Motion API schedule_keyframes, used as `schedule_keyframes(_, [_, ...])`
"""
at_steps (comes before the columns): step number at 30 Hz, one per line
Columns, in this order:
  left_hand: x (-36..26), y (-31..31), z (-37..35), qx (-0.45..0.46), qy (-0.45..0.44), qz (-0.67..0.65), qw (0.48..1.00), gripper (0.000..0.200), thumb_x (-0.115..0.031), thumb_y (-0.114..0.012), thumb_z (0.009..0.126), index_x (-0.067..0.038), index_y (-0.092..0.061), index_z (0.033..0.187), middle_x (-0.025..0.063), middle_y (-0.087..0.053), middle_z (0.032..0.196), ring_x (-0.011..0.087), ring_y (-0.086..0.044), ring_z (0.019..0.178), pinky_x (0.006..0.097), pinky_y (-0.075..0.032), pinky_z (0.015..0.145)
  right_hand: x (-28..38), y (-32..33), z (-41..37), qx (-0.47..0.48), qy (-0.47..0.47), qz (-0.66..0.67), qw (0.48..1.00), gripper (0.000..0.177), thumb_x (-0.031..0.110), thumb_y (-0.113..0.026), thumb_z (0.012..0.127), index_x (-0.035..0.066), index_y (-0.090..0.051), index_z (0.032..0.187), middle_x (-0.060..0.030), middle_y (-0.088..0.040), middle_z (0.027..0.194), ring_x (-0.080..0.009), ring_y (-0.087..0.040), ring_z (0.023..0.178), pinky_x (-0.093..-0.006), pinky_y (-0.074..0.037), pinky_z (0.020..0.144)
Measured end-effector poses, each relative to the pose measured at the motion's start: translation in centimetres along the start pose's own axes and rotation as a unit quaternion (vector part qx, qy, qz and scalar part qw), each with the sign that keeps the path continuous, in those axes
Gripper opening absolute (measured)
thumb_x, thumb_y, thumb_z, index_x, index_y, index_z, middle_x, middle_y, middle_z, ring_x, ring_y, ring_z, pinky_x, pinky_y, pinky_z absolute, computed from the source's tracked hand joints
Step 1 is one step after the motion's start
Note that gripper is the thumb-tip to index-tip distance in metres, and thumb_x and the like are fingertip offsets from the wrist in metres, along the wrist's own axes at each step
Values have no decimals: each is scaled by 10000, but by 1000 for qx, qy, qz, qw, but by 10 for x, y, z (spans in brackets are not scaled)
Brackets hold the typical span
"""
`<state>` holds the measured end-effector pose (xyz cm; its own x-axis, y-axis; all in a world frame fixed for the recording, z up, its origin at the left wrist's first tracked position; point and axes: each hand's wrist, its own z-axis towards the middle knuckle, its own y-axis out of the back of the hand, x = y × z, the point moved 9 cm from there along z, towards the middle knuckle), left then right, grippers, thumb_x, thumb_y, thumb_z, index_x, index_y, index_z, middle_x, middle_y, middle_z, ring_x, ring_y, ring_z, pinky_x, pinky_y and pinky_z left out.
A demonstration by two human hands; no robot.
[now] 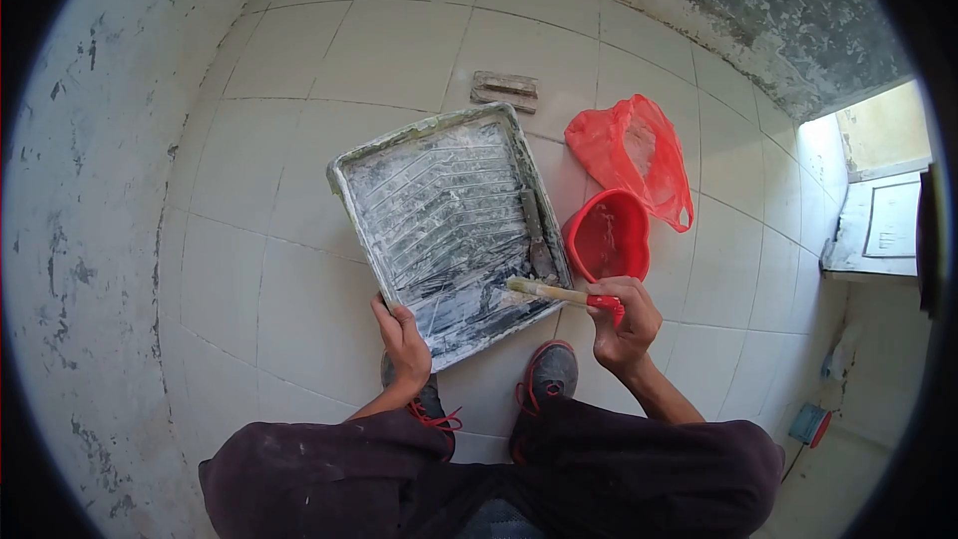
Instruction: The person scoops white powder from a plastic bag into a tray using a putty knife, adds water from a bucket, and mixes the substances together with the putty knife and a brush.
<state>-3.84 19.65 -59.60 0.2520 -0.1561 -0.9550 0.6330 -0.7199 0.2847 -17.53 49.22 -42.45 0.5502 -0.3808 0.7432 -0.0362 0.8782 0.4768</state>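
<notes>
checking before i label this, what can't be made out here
Head view:
- bucket: inside too dim to tell what it holds.
- bag: contents hidden by its plastic.
- brush: handle mostly covered by the right hand.
- tray: near rim partly under the left hand.

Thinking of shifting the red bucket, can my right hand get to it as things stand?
Probably yes. The right hand, gripping the brush, sits just short of the red bucket with nothing between them. The tray lies to the bucket's left, off that path. The brush does fill the hand, though.
</notes>
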Motion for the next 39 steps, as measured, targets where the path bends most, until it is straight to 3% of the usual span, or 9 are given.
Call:
schedule_keyframes(8, [5, 3, 1, -4, -3, 13, 1000, 484, -352, -356, 1141, 36, -397, 1426, 194, -540, 1251, 274, -531, 1124, 387, -382, 1040, -4, -7, -1, 42, 7, -12, 999, 225, -98, -744, 788, -14, -691, 989, -134, -716, 889, -246, -713, 807, -322, -561, 735])
schedule_keyframes(11, [4, 2, 2, -7, -11, 7, 1000, 490, -357, -350, 1142, 39, -398, 1425, 197, -540, 1256, 276, -532, 1129, 390, -382, 1041, -52, 23, -5, -85, -167, 119, 975, 102, 10, -636, 1001, -33, -637, 1093, -100, -686, 1005, -155, -658, 943, -300, -514, 881])
schedule_keyframes(12, [3, 3, 2, -8, -11, 6, 1000, 490, -357, -350, 1142, 39, -398, 1425, 197, -540, 1256, 276, -532, 1129, 390, -382, 1041, -61, 37, -2, -111, -197, 96, 969, 128, 61, -597, 1046, -41, -621, 1120, -84, -667, 1046, -139, -635, 951, -302, -507, 892])
schedule_keyframes(14, [0, 3, 2, -6, -13, 16, 1000, 496, -361, -344, 1143, 43, -398, 1425, 198, -540, 1256, 275, -532, 1130, 391, -382, 1042, -80, 59, 11, -168, -205, 95, 960, 158, 104, -587, 1066, -42, -635, 1103, -72, -666, 1025, -129, -625, 921, -305, -515, 864])
schedule_keyframes(16, [3, 2, 3, -5, -15, 15, 1000, 496, -360, -345, 1143, 43, -398, 1426, 198, -540, 1255, 276, -531, 1127, 392, -383, 1041, -130, 89, -2, -261, -289, 142, 910, 193, 144, -591, 1075, -37, -655, 1103, -57, -664, 1001, -122, -618, 892, -301, -524, 829])
schedule_keyframes(19, [3, 1, 4, -7, -18, 6, 1000, 491, -353, -348, 1142, 43, -398, 1427, 194, -540, 1250, 272, -529, 1119, 391, -384, 1037, -169, 109, -15, -277, -302, 90, 908, 218, 171, -596, 1078, -31, -671, 1115, -51, -669, 979, -119, -618, 868, -294, -528, 802])
schedule_keyframes(24, [2, 2, 2, -9, -18, 14, 1000, 470, -332, -350, 1140, 42, -400, 1420, 183, -540, 1238, 257, -523, 1105, 384, -387, 1024, -166, 86, -17, -237, -283, 18, 929, 234, 177, -597, 1078, -33, -674, 1146, -37, -669, 944, -112, -611, 854, -292, -520, 792])
schedule_keyframes(34, [4, 2, 2, -4, -10, -16, 1000, 495, -364, -357, 1139, 42, -396, 1418, 182, -535, 1265, 257, -517, 1141, 379, -371, 1051, -175, 90, -26, -270, -385, 183, 864, 247, 195, -610, 1068, -14, -681, 1178, -27, -665, 961, -109, -599, 829, -278, -503, 801])
schedule_keyframes(39, [4, 0, 2, -3, -20, -19, 1000, 505, -366, -355, 1140, 43, -388, 1434, 186, -528, 1283, 262, -515, 1160, 381, -366, 1062, -103, 67, -4, -192, -277, 137, 932, 216, 147, -603, 1066, -35, -664, 1166, -58, -677, 1014, -129, -632, 888, -287, -514, 845])
